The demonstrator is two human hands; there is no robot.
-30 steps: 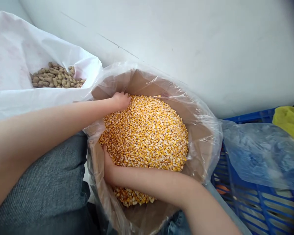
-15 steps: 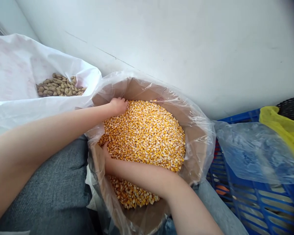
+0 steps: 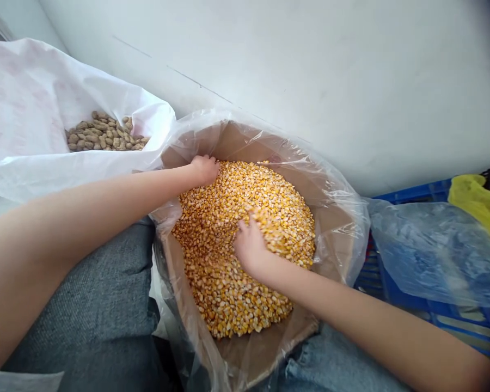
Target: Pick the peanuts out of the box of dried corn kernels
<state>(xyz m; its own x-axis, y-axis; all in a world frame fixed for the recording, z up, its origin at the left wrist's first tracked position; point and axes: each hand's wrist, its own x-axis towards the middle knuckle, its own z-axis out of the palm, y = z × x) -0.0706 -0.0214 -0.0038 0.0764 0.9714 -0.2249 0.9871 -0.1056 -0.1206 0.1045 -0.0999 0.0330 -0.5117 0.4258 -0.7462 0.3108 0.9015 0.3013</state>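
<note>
A cardboard box (image 3: 245,356) lined with clear plastic holds a heap of yellow corn kernels (image 3: 228,261). My left hand (image 3: 204,168) rests at the far left edge of the heap, its fingers curled down into the kernels near the box wall. My right hand (image 3: 250,246) lies in the middle of the heap with its fingertips dug into the corn. What either hand holds under the kernels is hidden.
A white sack (image 3: 32,109) at the left holds brown peanuts in shell (image 3: 104,133). A blue plastic crate (image 3: 433,305) with a clear bag (image 3: 433,245) and a yellow bag (image 3: 479,204) stands at the right. A white wall runs behind. My knees flank the box.
My right hand left the near-left side of the box and moved to the middle of the corn heap. The left hand stayed at the far edge.
</note>
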